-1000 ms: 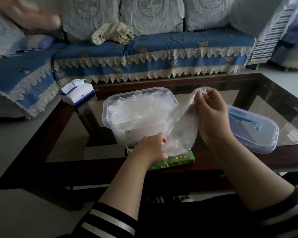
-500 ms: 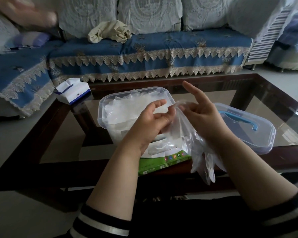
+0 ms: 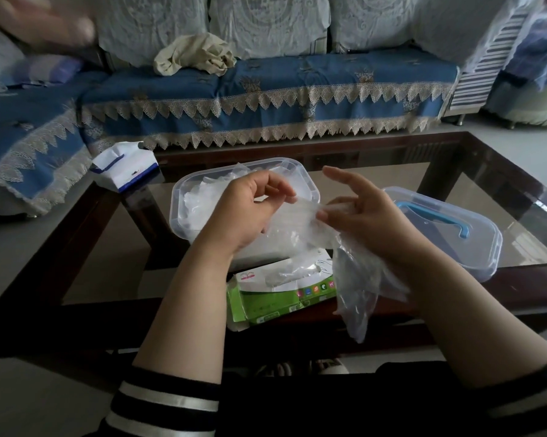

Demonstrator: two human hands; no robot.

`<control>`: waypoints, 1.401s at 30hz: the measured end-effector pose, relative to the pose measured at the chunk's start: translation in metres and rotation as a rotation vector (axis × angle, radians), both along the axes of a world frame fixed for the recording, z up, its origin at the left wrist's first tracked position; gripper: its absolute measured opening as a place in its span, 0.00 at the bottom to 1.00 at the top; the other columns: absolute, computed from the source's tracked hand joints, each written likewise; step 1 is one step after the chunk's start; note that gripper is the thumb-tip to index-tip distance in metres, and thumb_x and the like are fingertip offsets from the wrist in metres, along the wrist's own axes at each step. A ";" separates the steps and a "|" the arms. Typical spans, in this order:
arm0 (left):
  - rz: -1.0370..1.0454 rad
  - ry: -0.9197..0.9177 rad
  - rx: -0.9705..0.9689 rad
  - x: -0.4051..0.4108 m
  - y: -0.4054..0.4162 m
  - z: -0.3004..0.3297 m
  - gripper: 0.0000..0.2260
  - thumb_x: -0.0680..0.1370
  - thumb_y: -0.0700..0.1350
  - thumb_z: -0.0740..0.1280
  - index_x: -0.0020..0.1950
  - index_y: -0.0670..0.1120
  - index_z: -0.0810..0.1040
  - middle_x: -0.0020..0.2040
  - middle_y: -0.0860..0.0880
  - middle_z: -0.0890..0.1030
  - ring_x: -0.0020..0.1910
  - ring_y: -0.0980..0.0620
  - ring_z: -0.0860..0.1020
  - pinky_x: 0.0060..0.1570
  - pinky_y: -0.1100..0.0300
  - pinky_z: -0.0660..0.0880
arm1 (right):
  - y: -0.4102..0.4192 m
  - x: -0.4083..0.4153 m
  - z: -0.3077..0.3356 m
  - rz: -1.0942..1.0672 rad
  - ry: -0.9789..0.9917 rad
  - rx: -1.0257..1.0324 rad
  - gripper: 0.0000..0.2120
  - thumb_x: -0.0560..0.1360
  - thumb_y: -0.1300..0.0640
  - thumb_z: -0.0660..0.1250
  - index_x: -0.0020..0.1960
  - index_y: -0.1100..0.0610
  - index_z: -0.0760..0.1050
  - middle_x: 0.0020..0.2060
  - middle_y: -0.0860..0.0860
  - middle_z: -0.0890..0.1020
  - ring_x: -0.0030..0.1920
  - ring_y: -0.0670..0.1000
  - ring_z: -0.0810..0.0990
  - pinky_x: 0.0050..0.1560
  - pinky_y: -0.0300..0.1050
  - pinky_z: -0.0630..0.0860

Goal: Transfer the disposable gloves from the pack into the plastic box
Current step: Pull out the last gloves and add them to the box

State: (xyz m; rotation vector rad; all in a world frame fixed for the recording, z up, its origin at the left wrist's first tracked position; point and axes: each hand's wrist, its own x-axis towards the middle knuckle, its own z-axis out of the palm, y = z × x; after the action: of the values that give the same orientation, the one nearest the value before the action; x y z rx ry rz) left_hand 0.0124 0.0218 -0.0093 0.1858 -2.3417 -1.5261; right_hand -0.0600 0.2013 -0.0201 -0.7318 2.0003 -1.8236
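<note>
A clear disposable glove is stretched between my hands above the table. My left hand pinches its upper edge, and my right hand pinches it too with two fingers raised; the glove's fingers hang down below my right wrist. Behind my hands stands the clear plastic box, open, with several crumpled gloves inside. The green and white glove pack lies at the table's near edge, another glove poking from its slot.
The box's clear lid with a blue handle lies to the right on the glass coffee table. A white and blue tissue pack sits at the back left. A blue sofa runs behind, and a blurred hand shows top left.
My left hand rose from the pack to meet my right hand. Both now hold the drawn-out glove, spread wider between them, its fingers dangling lower.
</note>
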 end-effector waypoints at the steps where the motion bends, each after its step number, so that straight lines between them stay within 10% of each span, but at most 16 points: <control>1: -0.013 -0.013 -0.031 -0.001 -0.002 0.001 0.09 0.80 0.38 0.65 0.46 0.49 0.82 0.47 0.52 0.84 0.25 0.58 0.69 0.28 0.67 0.69 | 0.001 0.000 0.000 -0.010 0.012 -0.004 0.32 0.70 0.64 0.72 0.70 0.49 0.66 0.43 0.54 0.85 0.44 0.49 0.84 0.44 0.35 0.79; 7: -0.064 -0.065 -0.133 -0.014 -0.009 0.012 0.15 0.83 0.40 0.61 0.51 0.56 0.85 0.24 0.58 0.74 0.26 0.53 0.63 0.32 0.62 0.67 | 0.007 -0.008 0.000 -0.015 0.045 0.066 0.34 0.69 0.63 0.73 0.70 0.46 0.65 0.43 0.54 0.84 0.39 0.47 0.84 0.39 0.34 0.77; 13: 0.011 -0.012 -0.130 -0.026 -0.031 0.023 0.18 0.82 0.36 0.60 0.55 0.56 0.83 0.46 0.60 0.85 0.36 0.47 0.71 0.36 0.57 0.68 | 0.017 -0.022 -0.003 -0.016 0.079 0.263 0.34 0.70 0.60 0.73 0.72 0.47 0.64 0.42 0.52 0.82 0.33 0.43 0.82 0.33 0.32 0.76; 16: 0.102 0.029 -0.148 -0.028 -0.042 0.023 0.17 0.82 0.35 0.58 0.63 0.51 0.80 0.50 0.63 0.82 0.32 0.60 0.72 0.32 0.67 0.70 | 0.018 -0.028 -0.006 -0.134 0.019 0.251 0.32 0.70 0.58 0.73 0.71 0.47 0.66 0.43 0.50 0.82 0.36 0.45 0.83 0.33 0.32 0.77; 19: 0.193 0.040 -0.168 -0.031 -0.054 0.016 0.17 0.82 0.36 0.58 0.66 0.50 0.78 0.63 0.55 0.79 0.49 0.55 0.80 0.44 0.66 0.76 | 0.019 -0.032 -0.010 -0.245 -0.039 0.214 0.28 0.71 0.59 0.72 0.69 0.50 0.68 0.41 0.49 0.81 0.31 0.40 0.81 0.29 0.30 0.74; 21: 0.232 0.008 -0.196 -0.033 -0.060 0.013 0.17 0.82 0.37 0.59 0.67 0.51 0.77 0.63 0.50 0.80 0.57 0.55 0.68 0.46 0.63 0.77 | 0.019 -0.034 -0.011 -0.285 -0.066 0.184 0.26 0.72 0.60 0.71 0.69 0.52 0.69 0.40 0.50 0.81 0.26 0.37 0.78 0.26 0.28 0.71; 22: 0.242 -0.017 -0.216 -0.034 -0.063 0.013 0.17 0.83 0.37 0.59 0.67 0.51 0.77 0.61 0.49 0.81 0.32 0.59 0.61 0.39 0.66 0.76 | 0.018 -0.034 -0.011 -0.295 -0.072 0.186 0.26 0.73 0.60 0.70 0.68 0.52 0.69 0.40 0.49 0.81 0.25 0.37 0.78 0.25 0.28 0.70; 24: 0.254 -0.078 -0.264 -0.034 -0.068 0.015 0.16 0.83 0.39 0.59 0.67 0.50 0.77 0.56 0.48 0.82 0.29 0.60 0.71 0.33 0.68 0.73 | 0.016 -0.033 -0.012 -0.297 -0.075 0.202 0.25 0.73 0.59 0.70 0.68 0.52 0.69 0.40 0.48 0.81 0.27 0.36 0.79 0.25 0.28 0.71; 26: 0.255 -0.145 -0.318 -0.035 -0.075 0.015 0.14 0.82 0.40 0.61 0.67 0.48 0.78 0.58 0.44 0.81 0.45 0.58 0.78 0.49 0.57 0.77 | 0.015 -0.032 -0.013 -0.284 -0.087 0.181 0.25 0.72 0.59 0.71 0.68 0.52 0.69 0.39 0.47 0.82 0.29 0.37 0.80 0.27 0.28 0.73; 30: 0.192 -0.287 -0.478 -0.042 -0.095 0.010 0.18 0.77 0.45 0.71 0.67 0.49 0.76 0.68 0.50 0.76 0.68 0.49 0.72 0.63 0.56 0.67 | 0.011 -0.025 -0.014 -0.223 -0.062 0.165 0.25 0.72 0.61 0.71 0.67 0.53 0.69 0.40 0.45 0.81 0.33 0.35 0.81 0.30 0.28 0.74; 35: 0.080 -0.474 -0.896 -0.053 -0.104 0.008 0.34 0.68 0.54 0.77 0.72 0.52 0.71 0.71 0.55 0.67 0.68 0.50 0.68 0.65 0.50 0.68 | 0.000 -0.017 -0.010 -0.072 -0.010 0.114 0.27 0.71 0.65 0.72 0.67 0.53 0.69 0.41 0.50 0.84 0.39 0.41 0.83 0.38 0.29 0.76; 42: 0.045 -0.497 -1.329 -0.055 -0.104 0.003 0.27 0.73 0.53 0.73 0.71 0.60 0.69 0.75 0.51 0.56 0.71 0.45 0.55 0.69 0.46 0.59 | -0.006 -0.008 -0.005 -0.022 0.043 -0.055 0.26 0.72 0.61 0.71 0.65 0.46 0.68 0.43 0.47 0.85 0.45 0.43 0.84 0.52 0.37 0.79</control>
State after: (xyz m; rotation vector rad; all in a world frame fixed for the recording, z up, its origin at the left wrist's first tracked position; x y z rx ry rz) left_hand -0.0422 -0.0827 -0.0067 0.2713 -3.1261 0.3600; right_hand -0.0684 0.1957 -0.0246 -0.7738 1.9997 -1.8982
